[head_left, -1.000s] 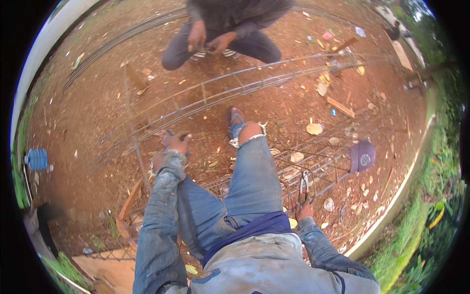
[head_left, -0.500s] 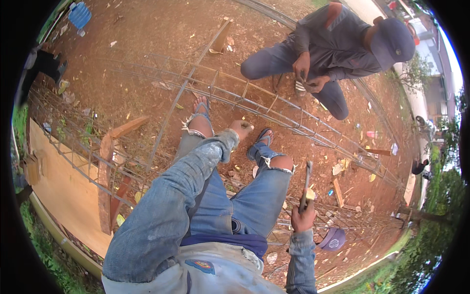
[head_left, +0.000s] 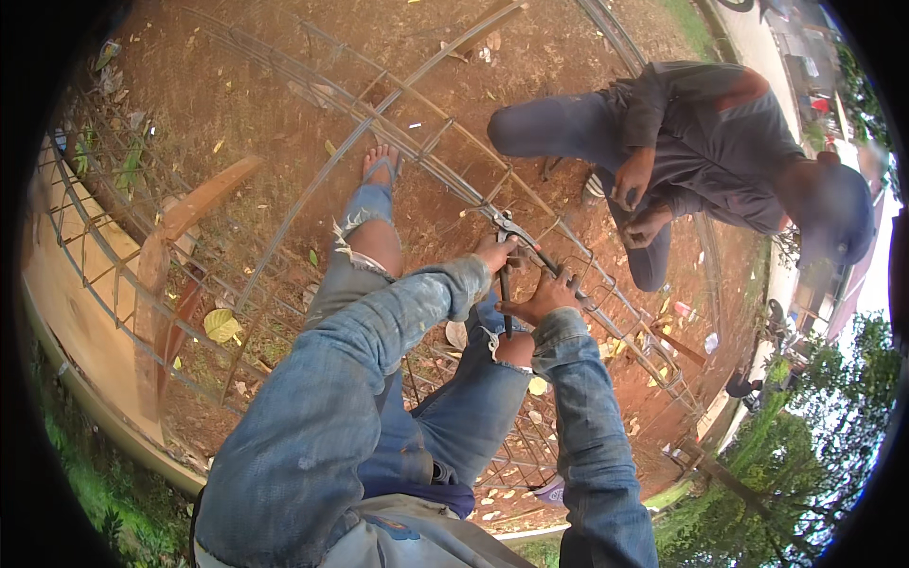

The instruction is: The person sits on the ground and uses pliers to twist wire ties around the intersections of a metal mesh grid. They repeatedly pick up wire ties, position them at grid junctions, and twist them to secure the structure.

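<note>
Pincers with long dark handles (head_left: 507, 317) reach up to the rebar cage (head_left: 445, 170), a long frame of steel bars with square ties, their head against its near bar. The handles are spread apart. My right hand (head_left: 547, 298) is on the pincers, fingers round the farther handle and thumb stretched toward the other. My left hand (head_left: 495, 252) is closed just below the pincers' head, close to the bar. What its fingers pinch is hidden.
Across the cage squats a co-worker (head_left: 701, 161), hands together near the knees. More mesh-like rebar (head_left: 104, 256), a wooden stake (head_left: 204, 199) and a plywood board (head_left: 104, 350) lie left. Leaves dot the red soil. A purple cap (head_left: 551, 489) lies by my right forearm.
My right hand has brought the pincers up from beside my right leg to the cage. My left hand has moved slightly right, toward the bar. The view has shifted.
</note>
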{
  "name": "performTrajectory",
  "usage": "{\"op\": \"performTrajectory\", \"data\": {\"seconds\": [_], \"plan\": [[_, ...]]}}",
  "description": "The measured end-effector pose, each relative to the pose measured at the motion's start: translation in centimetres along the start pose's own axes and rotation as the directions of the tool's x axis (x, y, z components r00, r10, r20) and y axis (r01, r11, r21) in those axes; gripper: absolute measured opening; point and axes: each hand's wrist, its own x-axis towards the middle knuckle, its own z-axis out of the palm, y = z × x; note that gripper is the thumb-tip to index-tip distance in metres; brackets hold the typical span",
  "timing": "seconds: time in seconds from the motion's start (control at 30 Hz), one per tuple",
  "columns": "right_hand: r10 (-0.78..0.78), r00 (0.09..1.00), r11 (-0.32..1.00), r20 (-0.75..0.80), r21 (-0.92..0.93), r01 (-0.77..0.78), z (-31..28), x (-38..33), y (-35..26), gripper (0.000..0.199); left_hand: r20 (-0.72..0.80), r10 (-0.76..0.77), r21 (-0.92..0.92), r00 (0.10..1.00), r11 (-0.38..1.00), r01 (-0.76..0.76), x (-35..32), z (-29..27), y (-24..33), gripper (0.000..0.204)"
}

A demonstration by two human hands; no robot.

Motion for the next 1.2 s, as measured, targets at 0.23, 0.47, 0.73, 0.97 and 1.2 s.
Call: {"op": "performTrajectory", "data": {"seconds": [0.23,0.47,0.73,0.97,1.2], "plan": [[-0.063,0.992,0.993,0.105,-0.097,0.074,-3.3,3.0,-1.3,0.128,0.012,-0.082,-0.255,0.997,0.964,0.082,1.4,-0.8,0.8,0.027],[-0.026,0.99,0.979,0.139,-0.196,0.053,-5.9,3.2,-3.9,0.108,-0.101,-0.135,-0.243,0.986,0.964,0.108,2.7,-1.2,1.8,0.027],[-0.112,0.983,0.958,0.142,-0.246,0.145,-6.2,3.3,-3.7,0.122,-0.072,-0.207,-0.341,0.976,0.924,0.171,2.6,-1.0,2.6,0.027],[-0.138,0.975,0.972,0.174,-0.167,0.168,-4.7,6.2,-2.3,0.092,-0.08,-0.187,-0.315,0.979,0.937,0.153,2.8,-0.7,3.3,0.024],[-0.321,0.945,0.947,-0.055,-0.033,0.32,-7.7,5.7,-1.8,0.046,-0.112,-0.026,-0.252,0.993,0.968,-0.003,1.6,0.1,3.8,0.028]]}}
